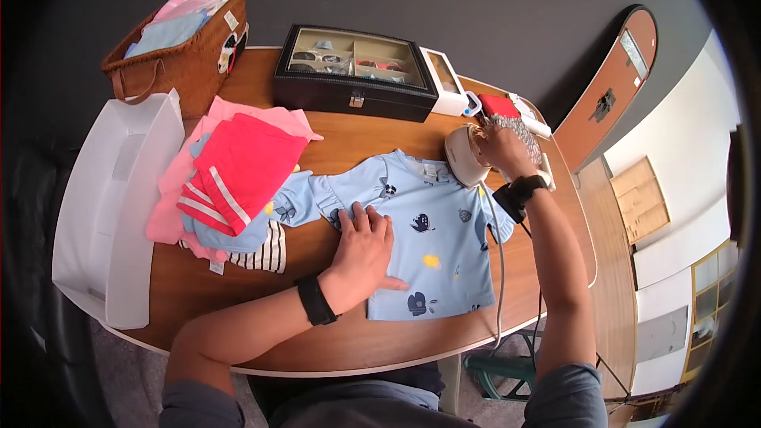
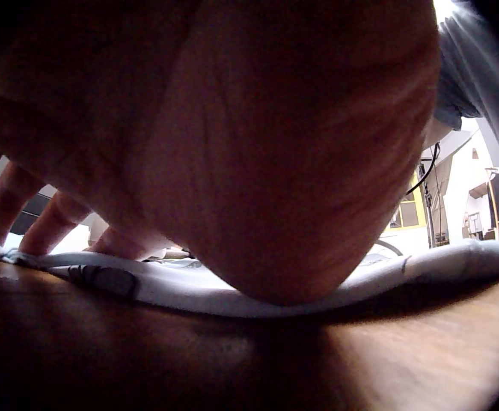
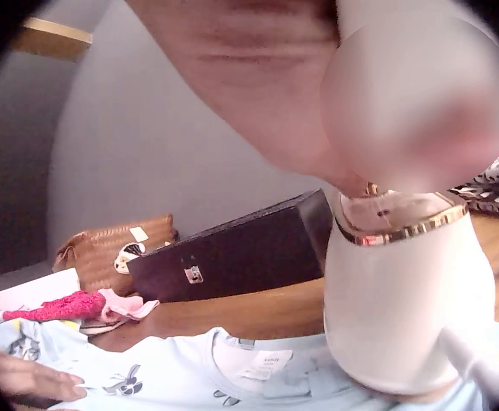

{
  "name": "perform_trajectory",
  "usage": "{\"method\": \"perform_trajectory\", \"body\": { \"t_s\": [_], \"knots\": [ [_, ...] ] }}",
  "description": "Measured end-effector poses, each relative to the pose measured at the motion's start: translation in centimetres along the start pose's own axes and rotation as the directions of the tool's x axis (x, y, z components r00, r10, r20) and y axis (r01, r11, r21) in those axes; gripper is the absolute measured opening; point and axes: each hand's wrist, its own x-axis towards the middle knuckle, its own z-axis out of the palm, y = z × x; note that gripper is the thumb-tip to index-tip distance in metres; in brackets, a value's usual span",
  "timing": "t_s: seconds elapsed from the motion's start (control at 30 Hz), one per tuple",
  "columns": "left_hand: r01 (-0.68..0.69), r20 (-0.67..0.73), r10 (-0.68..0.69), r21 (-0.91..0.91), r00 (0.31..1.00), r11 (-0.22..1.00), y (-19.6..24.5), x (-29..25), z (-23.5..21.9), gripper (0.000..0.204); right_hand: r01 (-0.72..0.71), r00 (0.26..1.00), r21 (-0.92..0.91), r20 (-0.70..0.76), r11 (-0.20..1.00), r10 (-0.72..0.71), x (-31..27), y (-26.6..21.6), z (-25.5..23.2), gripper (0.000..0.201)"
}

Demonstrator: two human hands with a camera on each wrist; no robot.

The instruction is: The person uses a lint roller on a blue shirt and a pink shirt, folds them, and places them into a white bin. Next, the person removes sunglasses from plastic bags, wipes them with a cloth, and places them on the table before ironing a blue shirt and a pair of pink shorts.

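A light blue child's shirt (image 1: 456,250) with dark printed figures lies spread on the table. My left hand (image 1: 361,255) rests flat on its left side near the sleeve, fingers straight; in the left wrist view the heel of the palm presses on the cloth. My right hand (image 1: 505,150) grips a small white garment iron (image 1: 462,162) with gold trim. The iron's base is at the shirt's shoulder beside the neckline, which shows a label (image 3: 267,363) in the right wrist view. A pale cord (image 1: 499,277) runs from the iron down across the shirt's right side to the table edge.
Folded pink and red clothes (image 1: 246,162) are piled to the left, beside a white bin (image 1: 99,214). A brown basket (image 1: 186,67) of clothes and a black glasses case (image 1: 349,95) stand behind. A red item (image 1: 498,105) and patterned cloth (image 1: 523,133) lie at the right.
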Motion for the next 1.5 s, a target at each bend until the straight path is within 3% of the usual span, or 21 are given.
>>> {"method": "perform_trajectory", "body": {
  "t_s": [0.03, 0.13, 0.17, 0.3, 0.43, 0.53, 0.6, 0.63, 0.73, 0.97, 1.17, 1.27, 1.33, 1.37, 1.4, 1.5],
  "knots": [
    [-0.001, 0.006, 0.002, -0.003, 1.0, 1.0, -0.1, 0.1, 0.0, 0.11, 0.032, 0.987, -0.007, -0.158, 0.999, -0.032, 0.6, 1.0, 1.8, 0.036],
    [0.003, 0.002, -0.003, 0.0, 1.0, 1.0, 0.0, 0.0, -0.1, 0.11, 0.042, 0.967, 0.092, -0.254, 0.995, -0.017, -0.7, 1.3, 1.9, 0.035],
    [0.004, -0.002, -0.004, 0.001, 1.0, 1.0, 0.0, 0.0, -0.1, 0.11, 0.096, 0.935, 0.092, -0.349, 0.991, -0.058, -0.8, 1.9, 2.6, 0.031],
    [-0.001, -0.01, 0.001, 0.003, 1.0, 1.0, 0.0, -0.1, 0.0, 0.11, 0.213, 0.903, 0.056, -0.393, 0.975, -0.175, -3.5, 2.3, 1.9, 0.026],
    [-0.01, -0.011, 0.01, 0.023, 1.0, 1.0, -0.1, 0.1, 0.3, 0.11, 0.281, 0.905, -0.011, -0.33, 0.96, -0.269, -7.2, 1.2, -0.3, 0.024],
    [-0.004, -0.029, 0.005, 0.023, 1.0, 1.0, 0.0, 0.0, 0.2, 0.109, 0.36, 0.905, 0.097, -0.276, 0.928, -0.323, -10.0, -0.2, -1.4, 0.023],
    [-0.003, -0.019, 0.004, 0.018, 1.0, 1.0, 0.0, 0.0, 0.1, 0.109, 0.534, 0.832, 0.139, -0.26, 0.834, -0.489, -11.3, -1.0, -1.7, 0.023],
    [-0.003, -0.013, 0.003, 0.016, 1.0, 1.0, -0.1, 0.1, -0.1, 0.109, 0.49, 0.87, 0.128, -0.139, 0.862, -0.474, -12.1, -1.7, -2.1, 0.025],
    [-0.003, -0.005, 0.004, 0.02, 1.0, 1.0, 0.0, 0.2, 0.0, 0.108, 0.484, 0.868, -0.039, -0.099, 0.874, -0.486, -13.0, -3.1, -0.6, 0.027],
    [-0.001, -0.006, 0.001, -0.004, 1.0, 1.0, 0.1, 0.2, -0.1, 0.109, 0.518, 0.817, -0.085, -0.247, 0.851, -0.521, -10.4, -3.3, 0.5, 0.026],
    [-0.003, 0.015, 0.004, -0.005, 1.0, 1.0, -0.3, 0.3, -0.4, 0.11, 0.492, 0.836, -0.07, -0.239, 0.868, -0.493, -9.1, -3.3, 1.2, 0.029],
    [-0.021, -0.033, 0.022, 0.017, 0.999, 1.0, -1.2, 0.8, -0.6, 0.098, 0.503, 0.832, -0.064, -0.235, 0.862, -0.503, -9.0, -3.2, 1.2, 0.029],
    [-0.047, -0.058, 0.04, -0.125, 0.998, 0.991, -2.1, 1.5, -0.6, 0.08, 0.494, 0.838, -0.077, -0.224, 0.866, -0.498, -9.2, -3.2, 1.2, 0.029],
    [-0.027, -0.129, 0.007, -0.159, 0.992, 0.987, -2.5, 1.9, -0.7, 0.059, 0.492, 0.839, -0.09, -0.214, 0.866, -0.499, -9.2, -3.3, 1.2, 0.029],
    [-0.037, -0.134, 0.016, -0.153, 0.991, 0.988, -3.0, 2.6, -1.0, 0.059, 0.489, 0.842, -0.102, -0.206, 0.867, -0.499, -9.1, -3.4, 1.2, 0.029],
    [-0.117, -0.145, 0.082, -0.25, 0.986, 0.961, -4.4, 5.1, -2.3, 0.026, 0.486, 0.842, -0.043, -0.245, 0.873, -0.481, -9.0, -3.4, 1.3, 0.029]
  ]
}}
